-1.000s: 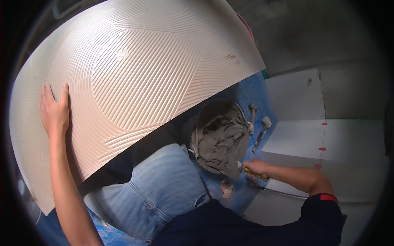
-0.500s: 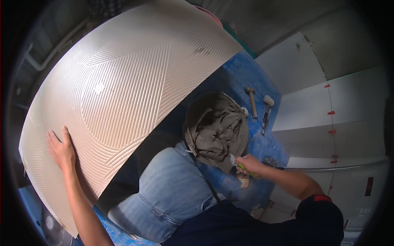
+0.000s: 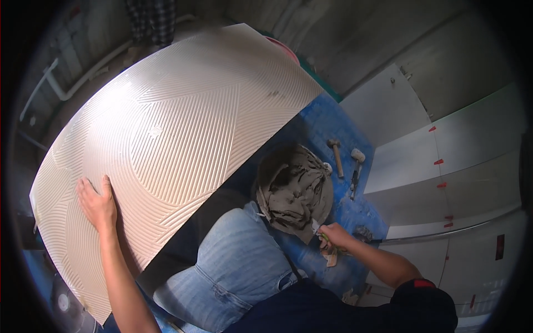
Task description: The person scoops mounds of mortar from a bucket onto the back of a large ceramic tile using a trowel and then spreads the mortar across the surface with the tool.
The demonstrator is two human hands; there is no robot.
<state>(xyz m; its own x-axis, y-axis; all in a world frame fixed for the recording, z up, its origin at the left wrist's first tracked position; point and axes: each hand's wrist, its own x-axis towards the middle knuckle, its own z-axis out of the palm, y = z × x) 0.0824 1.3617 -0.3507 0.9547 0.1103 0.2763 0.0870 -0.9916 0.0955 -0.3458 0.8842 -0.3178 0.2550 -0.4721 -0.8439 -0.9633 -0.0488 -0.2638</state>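
A large pale panel (image 3: 183, 150) fills the left of the space, its face covered with combed ridges that sweep in curves and straight bands. The worker's left hand (image 3: 99, 206) lies open on that face, fingers spread, near the panel's lower corner, gripping nothing. The right hand (image 3: 335, 237) is closed around the green handle of a small tool (image 3: 316, 225), with its pale metal blade pointing at the near right rim of a round mass of grey mortar (image 3: 294, 194); I can't tell whether the blade touches it.

The mortar sits on the blue floor covering (image 3: 363, 213), between the panel's long near edge and the covering's right edge, its surface churned into folds. Just beyond it, toward that right edge, lie a wooden-handled hammer (image 3: 337, 160) and a white-headed mallet (image 3: 355, 172), side by side and apart. A tan scrap (image 3: 331, 260) lies just below the right hand.

A bent denim leg (image 3: 239, 261) is between panel and mortar. Along the covering's right edge stand grey slabs (image 3: 397, 166), with red clips (image 3: 438, 162) dotted along a seam. Behind the panel's far edge, someone's checked clothing (image 3: 162, 22) shows.
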